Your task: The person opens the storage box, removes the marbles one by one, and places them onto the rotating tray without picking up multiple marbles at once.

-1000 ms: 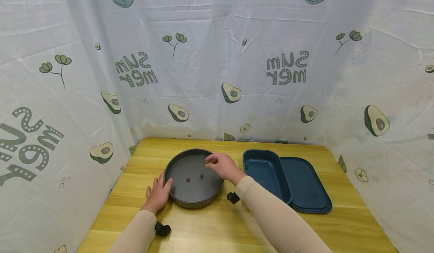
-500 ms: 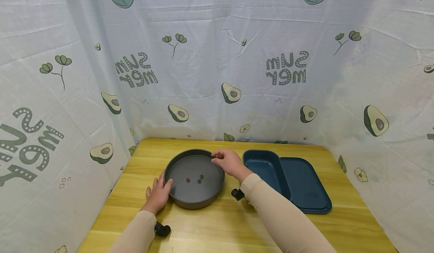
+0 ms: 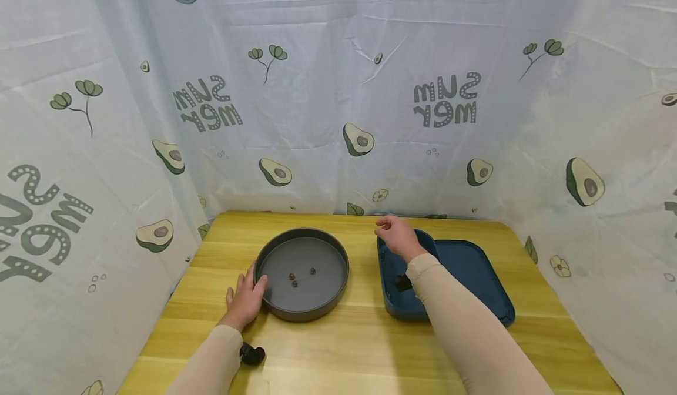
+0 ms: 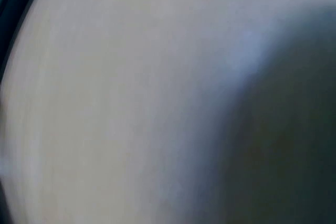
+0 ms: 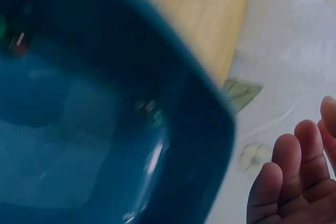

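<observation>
A round dark grey baking pan (image 3: pixel 304 254) stands left of centre, with three small bead-like pieces inside: a reddish one (image 3: pixel 292 277) and two darker ones. My left hand (image 3: pixel 245 301) rests against its left side, fingers spread along the outside and thumb at the rim. The left wrist view is too blurred to show that hand. Over the far left part of a blue rectangular box (image 3: pixel 402 311) hovers my right hand (image 3: pixel 399 236). In the right wrist view its fingers (image 5: pixel 287 156) are loosely bent, with nothing visible between them. Small blurred reddish (image 5: pixel 19 45) and greenish pieces (image 5: pixel 152 114) lie in the box.
A flat blue lid (image 3: pixel 476 271) lies at the box's right side, partly overlapped by it. The wooden table (image 3: pixel 317 354) ends at a white printed curtain (image 3: pixel 312 119) at the back. Black wrist cameras (image 3: pixel 252 355) stick out beneath the sleeves.
My right hand has let a third piece go into the pan and moved right, from above the pan to above the box. That piece has shifted left. My left hand stays in place.
</observation>
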Demonstrator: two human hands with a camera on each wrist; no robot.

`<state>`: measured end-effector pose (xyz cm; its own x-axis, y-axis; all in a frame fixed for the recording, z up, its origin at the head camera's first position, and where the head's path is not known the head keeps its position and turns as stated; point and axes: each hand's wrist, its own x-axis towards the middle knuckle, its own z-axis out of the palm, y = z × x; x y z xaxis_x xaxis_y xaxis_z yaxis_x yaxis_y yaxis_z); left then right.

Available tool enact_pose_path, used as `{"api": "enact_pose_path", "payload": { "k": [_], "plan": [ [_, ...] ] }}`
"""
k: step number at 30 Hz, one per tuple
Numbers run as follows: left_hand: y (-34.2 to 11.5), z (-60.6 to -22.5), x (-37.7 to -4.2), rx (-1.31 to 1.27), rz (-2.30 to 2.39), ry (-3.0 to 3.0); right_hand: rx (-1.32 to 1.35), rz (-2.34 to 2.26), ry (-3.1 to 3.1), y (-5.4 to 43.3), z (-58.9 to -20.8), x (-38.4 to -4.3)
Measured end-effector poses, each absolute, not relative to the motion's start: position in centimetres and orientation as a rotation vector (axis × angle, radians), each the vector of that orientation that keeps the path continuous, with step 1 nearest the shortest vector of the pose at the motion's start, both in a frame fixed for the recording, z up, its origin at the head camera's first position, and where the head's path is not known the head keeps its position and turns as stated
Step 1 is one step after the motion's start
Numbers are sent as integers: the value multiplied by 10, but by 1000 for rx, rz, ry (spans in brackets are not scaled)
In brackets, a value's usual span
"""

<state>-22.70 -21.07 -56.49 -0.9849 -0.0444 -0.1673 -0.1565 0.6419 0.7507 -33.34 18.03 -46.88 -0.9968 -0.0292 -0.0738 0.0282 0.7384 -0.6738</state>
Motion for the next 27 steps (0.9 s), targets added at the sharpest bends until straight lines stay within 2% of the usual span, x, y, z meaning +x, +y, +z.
{"api": "enact_pose_path", "payload": {
  "k": [10, 20, 27],
  "plan": [
    [-211, -564, -228, -166, 1263, 2716, 13, -949, 2827, 210, -497, -340],
    [-211, -564, -228, -171, 1263, 2714, -92, -636, 2773, 217, -524, -343],
    [-210, -565, -230, -183, 1257, 2711, -50, -704, 2743, 216, -535, -345]
  ]
}}
